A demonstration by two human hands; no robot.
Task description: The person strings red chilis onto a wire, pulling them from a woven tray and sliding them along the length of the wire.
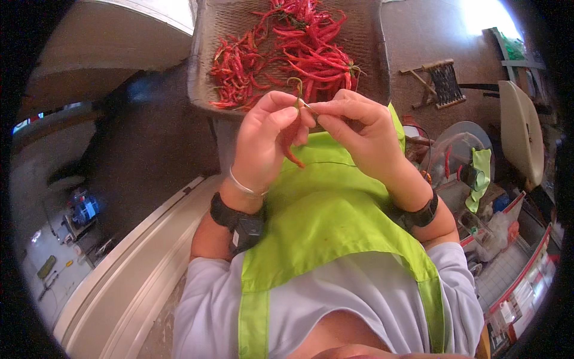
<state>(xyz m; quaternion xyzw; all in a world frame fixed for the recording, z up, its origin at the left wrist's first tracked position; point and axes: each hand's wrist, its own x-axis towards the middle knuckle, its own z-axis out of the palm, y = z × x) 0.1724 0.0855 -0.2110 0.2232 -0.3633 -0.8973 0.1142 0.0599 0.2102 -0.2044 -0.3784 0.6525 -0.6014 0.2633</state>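
Observation:
A single red chili pepper (290, 148) with a curled green stem hangs tip down in my left hand (262, 130), its stem end between thumb and fingers. My right hand (365, 123) pinches a thin, shiny needle-like piece (306, 104) between thumb and forefinger. The far end of that piece meets the pepper's stem near my left fingertips; whether it pierces the stem is too small to tell. Just beyond both hands is a brown woven-textured tray (237, 18). It holds a heap of small, wrinkled red chilies (235, 67) on the left and bunches of longer red chilies (314, 58) on the right.
A lime-green apron (332, 197) covers my lap. On the floor at right stand a folding stool (441, 85) and a pale chair seat (520, 130). Shelving with red edges (522, 273) and a cluttered round surface (466, 134) lie near my right elbow. A pale door sill (148, 264) runs along my left.

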